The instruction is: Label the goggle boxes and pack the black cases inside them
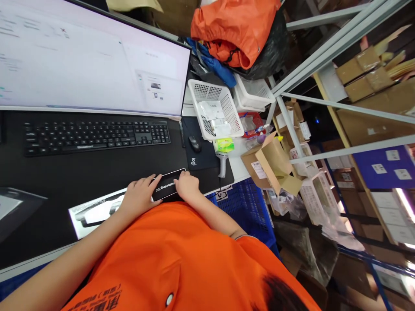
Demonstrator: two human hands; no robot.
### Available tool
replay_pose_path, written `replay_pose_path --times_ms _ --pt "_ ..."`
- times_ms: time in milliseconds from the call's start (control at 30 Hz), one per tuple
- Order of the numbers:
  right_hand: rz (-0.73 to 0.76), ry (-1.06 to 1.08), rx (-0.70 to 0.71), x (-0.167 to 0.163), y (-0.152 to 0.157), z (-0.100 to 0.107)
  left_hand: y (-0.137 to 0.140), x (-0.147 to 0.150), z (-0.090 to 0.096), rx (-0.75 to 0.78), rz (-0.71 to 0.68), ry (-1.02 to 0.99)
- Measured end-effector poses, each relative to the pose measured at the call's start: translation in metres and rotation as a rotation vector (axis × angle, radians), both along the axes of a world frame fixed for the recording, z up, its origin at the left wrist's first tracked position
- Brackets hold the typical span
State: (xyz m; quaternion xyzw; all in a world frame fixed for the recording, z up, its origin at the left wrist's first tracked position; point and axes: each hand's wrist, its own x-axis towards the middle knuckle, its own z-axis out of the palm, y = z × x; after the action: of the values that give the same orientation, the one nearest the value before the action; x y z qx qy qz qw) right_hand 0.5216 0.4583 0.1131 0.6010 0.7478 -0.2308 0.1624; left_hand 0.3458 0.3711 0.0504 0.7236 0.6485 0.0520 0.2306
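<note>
A long flat box point(103, 211) lies on the black desk mat close to my body. Its white part carries a picture of a device, and its right end is black with white lettering. My left hand point(139, 194) straddles the box near the middle, fingers on the far edge and thumb on the near edge. At the black right end, my right hand point(188, 186) is closed around the corner, its fingertips on the dark surface. Part of the near edge is hidden by my orange shirt.
Beyond the box stand a keyboard point(97, 136) and a monitor point(97, 60). To the right are a mouse point(195, 144), a barcode scanner point(222, 164), a white basket point(238, 123) holding packets, and an open cardboard box point(259, 166). A blue crate point(267, 216) sits below the desk edge.
</note>
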Motion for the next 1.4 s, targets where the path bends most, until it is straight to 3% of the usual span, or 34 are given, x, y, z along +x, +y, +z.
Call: replay_pose_path --times_ms 133,233,333,533,667,767,900,1033,1167,1300,1400 --pt "-0.027 -0.139 -0.166 -0.029 0.012 0.001 -0.005 -0.005 -0.011 0.088 0.045 -0.031" --pt "-0.112 -0.119 -0.167 -0.024 0.018 0.015 -0.005 -0.004 -0.008 0.107 0.061 -0.029" --pt "-0.151 0.035 -0.168 -0.011 0.024 0.032 -0.003 -0.001 -0.007 0.122 0.065 -0.035" --pt "0.016 0.237 -0.073 -0.015 0.019 0.045 -0.003 -0.001 -0.012 0.15 0.083 -0.068" --pt "-0.077 0.566 -0.186 -0.014 0.015 0.042 -0.001 -0.001 -0.01 0.149 0.084 -0.086" --pt "-0.172 0.652 -0.227 0.007 0.025 0.039 0.002 0.002 -0.005 0.122 0.121 -0.089" --pt "-0.247 0.505 0.059 0.046 0.035 0.03 0.005 0.008 -0.003 0.119 0.135 -0.086" --pt "-0.145 0.373 -0.075 0.061 0.014 0.014 0.007 0.01 -0.009 0.164 0.15 -0.082" --pt "-0.063 0.118 -0.059 0.037 -0.004 0.006 0.007 0.009 -0.013 0.161 0.133 -0.076" --pt "-0.002 -0.145 -0.119 0.009 0.011 0.01 0.007 0.01 -0.009 0.144 0.125 -0.056" --pt "0.028 -0.154 -0.161 0.008 0.026 0.014 0.008 0.009 -0.006 0.122 0.129 -0.053"
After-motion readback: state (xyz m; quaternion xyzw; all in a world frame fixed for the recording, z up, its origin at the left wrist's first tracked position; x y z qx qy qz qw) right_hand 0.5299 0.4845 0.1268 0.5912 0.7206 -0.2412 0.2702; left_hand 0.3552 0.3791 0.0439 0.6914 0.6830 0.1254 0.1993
